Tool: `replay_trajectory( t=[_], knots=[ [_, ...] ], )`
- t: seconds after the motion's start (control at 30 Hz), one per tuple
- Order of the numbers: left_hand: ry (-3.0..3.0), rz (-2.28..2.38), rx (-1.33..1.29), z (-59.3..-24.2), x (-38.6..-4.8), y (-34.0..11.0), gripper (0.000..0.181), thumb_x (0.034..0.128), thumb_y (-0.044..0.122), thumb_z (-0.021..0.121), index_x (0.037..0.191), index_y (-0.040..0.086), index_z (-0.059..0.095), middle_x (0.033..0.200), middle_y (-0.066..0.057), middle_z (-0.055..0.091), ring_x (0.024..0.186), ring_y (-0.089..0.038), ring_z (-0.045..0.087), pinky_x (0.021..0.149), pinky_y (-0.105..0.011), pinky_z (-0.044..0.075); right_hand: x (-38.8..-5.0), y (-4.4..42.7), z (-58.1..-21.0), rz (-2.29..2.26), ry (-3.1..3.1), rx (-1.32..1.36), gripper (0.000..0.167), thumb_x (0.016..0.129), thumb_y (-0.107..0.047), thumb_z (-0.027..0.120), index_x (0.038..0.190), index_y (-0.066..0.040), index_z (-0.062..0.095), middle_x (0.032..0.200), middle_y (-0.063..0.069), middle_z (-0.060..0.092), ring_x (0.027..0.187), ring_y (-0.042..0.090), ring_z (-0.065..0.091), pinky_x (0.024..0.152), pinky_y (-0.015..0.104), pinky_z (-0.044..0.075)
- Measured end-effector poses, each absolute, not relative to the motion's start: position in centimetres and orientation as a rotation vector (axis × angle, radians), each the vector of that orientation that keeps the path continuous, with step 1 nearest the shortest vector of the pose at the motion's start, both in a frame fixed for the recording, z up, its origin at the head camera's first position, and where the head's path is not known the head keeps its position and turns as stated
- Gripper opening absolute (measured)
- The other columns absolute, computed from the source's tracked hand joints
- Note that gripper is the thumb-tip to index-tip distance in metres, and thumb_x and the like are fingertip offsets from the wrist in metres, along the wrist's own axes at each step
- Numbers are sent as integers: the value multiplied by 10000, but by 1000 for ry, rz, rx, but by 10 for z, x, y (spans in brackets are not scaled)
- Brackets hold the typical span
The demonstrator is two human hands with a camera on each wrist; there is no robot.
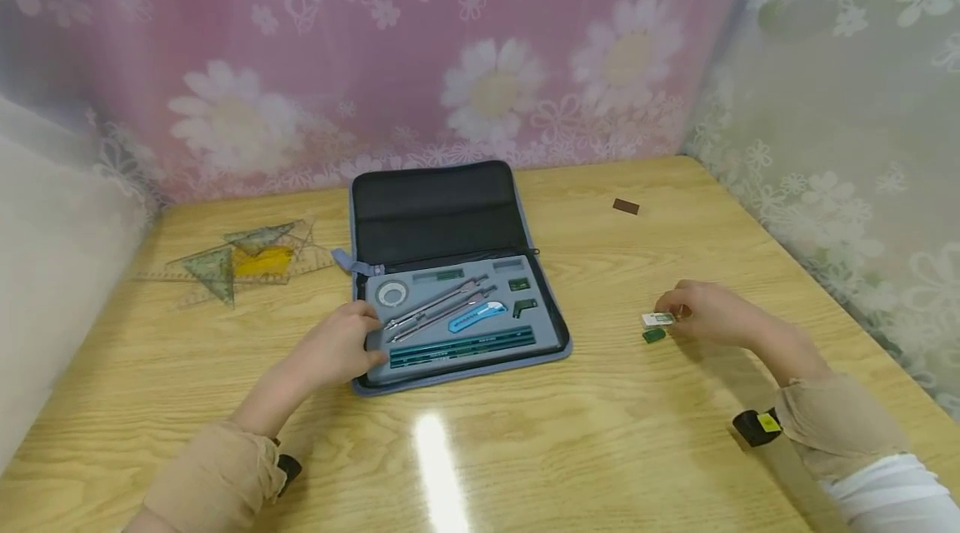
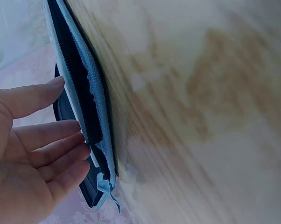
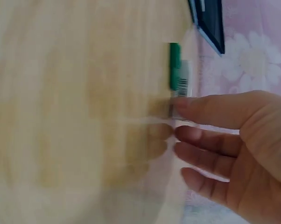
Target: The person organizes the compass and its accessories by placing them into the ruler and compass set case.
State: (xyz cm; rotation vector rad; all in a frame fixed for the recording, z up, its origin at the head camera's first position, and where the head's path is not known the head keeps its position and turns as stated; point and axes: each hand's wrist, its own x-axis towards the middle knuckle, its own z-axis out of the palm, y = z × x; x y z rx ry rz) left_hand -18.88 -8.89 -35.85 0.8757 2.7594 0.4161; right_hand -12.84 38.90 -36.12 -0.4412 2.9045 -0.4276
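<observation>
Several pencils (image 1: 461,347) are already lying in the open case (image 1: 442,216), left grip (image 1: 337,346) resting loosely against it; right grip (image 1: 705,312) is pinching an eraser (image 1: 654,320), worktop (image 1: 615,433) right. Seemingly partway: rulers (image 1: 210,268), eraser sitting outside.

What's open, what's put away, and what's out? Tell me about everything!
Zip case: open, unzipped
Gray tray: in the case, partly filled
Silver compasses: put away in the tray
Blue cutter: put away
Pencils: put away
White eraser: out, at the right hand's fingers
Green piece: out, beside the eraser
Brown strip: out, lying alone
Clear triangles and rulers: out, piled, overlapping
</observation>
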Motion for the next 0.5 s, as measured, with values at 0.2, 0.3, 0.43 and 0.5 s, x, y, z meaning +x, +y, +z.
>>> replay_trajectory(
  t=[0.2,0.3,0.43,0.5],
  knots=[
    [2781,343,949,-355,-185,-89,374,823,187,708,1066,-89,641,1132,-172,537,1035,-332,533,841,-421,465,-131,388,-367,-414,2958,-464,170,814,-97,690,964,-26,654,758,-38,508,638,89,428,560,278,385],
    [2787,317,974,-354,-183,-88,369,821,211,713,1041,-78,652,1117,-162,541,998,-310,549,811,-401,475,-133,386,-368,-440,2976,-450,154,824,-105,680,955,-30,650,744,-56,516,636,85,437,563,277,388],
    [2794,316,962,-354,-182,-88,362,804,251,729,987,-55,666,1088,-150,546,935,-278,566,749,-366,479,-141,375,-365,-495,2997,-442,133,847,-120,662,953,-41,651,770,-51,558,667,97,490,597,300,426],
    [2800,321,938,-355,-182,-88,346,797,252,736,963,-45,669,1078,-147,547,913,-268,572,727,-353,478,-148,365,-362,-529,3007,-460,159,859,-122,652,981,-20,649,816,-15,584,707,128,532,622,330,456]
  ],
)
